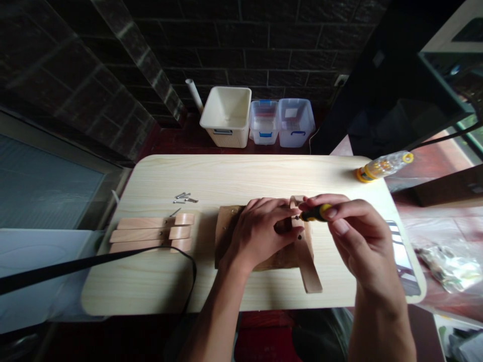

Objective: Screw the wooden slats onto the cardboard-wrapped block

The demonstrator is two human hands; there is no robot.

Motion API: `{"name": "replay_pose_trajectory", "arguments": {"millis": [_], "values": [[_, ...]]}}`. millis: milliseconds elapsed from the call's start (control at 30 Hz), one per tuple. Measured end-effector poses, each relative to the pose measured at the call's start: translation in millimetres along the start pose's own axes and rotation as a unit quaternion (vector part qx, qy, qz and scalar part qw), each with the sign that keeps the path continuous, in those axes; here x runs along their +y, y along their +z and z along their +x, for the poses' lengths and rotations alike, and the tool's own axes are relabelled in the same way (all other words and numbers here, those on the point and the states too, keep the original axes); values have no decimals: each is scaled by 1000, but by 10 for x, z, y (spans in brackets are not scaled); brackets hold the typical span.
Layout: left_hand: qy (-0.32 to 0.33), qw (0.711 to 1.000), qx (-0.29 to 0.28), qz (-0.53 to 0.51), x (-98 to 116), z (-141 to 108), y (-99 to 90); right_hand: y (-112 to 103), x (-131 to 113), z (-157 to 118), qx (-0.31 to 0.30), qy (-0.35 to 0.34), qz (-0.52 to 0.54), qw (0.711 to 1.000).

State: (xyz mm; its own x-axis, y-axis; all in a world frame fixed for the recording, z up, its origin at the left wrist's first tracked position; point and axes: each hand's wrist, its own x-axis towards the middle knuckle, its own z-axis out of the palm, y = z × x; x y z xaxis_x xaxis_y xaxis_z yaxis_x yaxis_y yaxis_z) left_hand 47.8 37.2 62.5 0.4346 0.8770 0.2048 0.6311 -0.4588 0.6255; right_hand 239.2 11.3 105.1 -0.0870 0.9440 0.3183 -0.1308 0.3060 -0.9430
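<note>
A brown wood block (pixel 222 236) lies at the middle of the table with a curved pale wooden hook (pixel 310 274) across its right end. My left hand (pixel 260 229) rests over the block, its thumb and index finger closed against the hook's edge on either side of a small screw (pixel 297 217). In my right hand (pixel 358 236), a yellow and black screwdriver (pixel 316 213) is pinched, its tip pointing left at the screw. A dark hole (pixel 299 237) shows lower on the hook. The block's middle is hidden under my left hand.
Several wooden hooks (pixel 141 235) lie at the table's left, below loose screws (pixel 184 197). A dark strap (pixel 94 260) crosses there. A yellow-based clear container (pixel 383 167) stands at the back right, and a phone-like dark slab (pixel 403 261) lies at the right edge. Bins (pixel 226 138) stand beyond the table.
</note>
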Motion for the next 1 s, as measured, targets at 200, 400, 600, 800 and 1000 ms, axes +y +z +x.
{"name": "replay_pose_trajectory", "arguments": {"millis": [200, 400, 600, 800, 1000], "values": [[-11, 1000, -5, 8, 16, 14, 7, -9, 9, 13, -11, -16, -9, 1000], [0, 1000, 8, 0, -4, 2, 27, -16, 4, 41, -6, -17, 1, 1000], [7, 1000, 18, -5, -17, -1, 31, -19, 16, 13, -17, -9, 34, 999], [5, 1000, 17, -3, -10, -1, 26, -16, 9, 8, -22, 1, 46, 999], [8, 1000, 20, -7, -18, -8, 39, -1, 6, 13, -9, 0, 42, 999]]}}
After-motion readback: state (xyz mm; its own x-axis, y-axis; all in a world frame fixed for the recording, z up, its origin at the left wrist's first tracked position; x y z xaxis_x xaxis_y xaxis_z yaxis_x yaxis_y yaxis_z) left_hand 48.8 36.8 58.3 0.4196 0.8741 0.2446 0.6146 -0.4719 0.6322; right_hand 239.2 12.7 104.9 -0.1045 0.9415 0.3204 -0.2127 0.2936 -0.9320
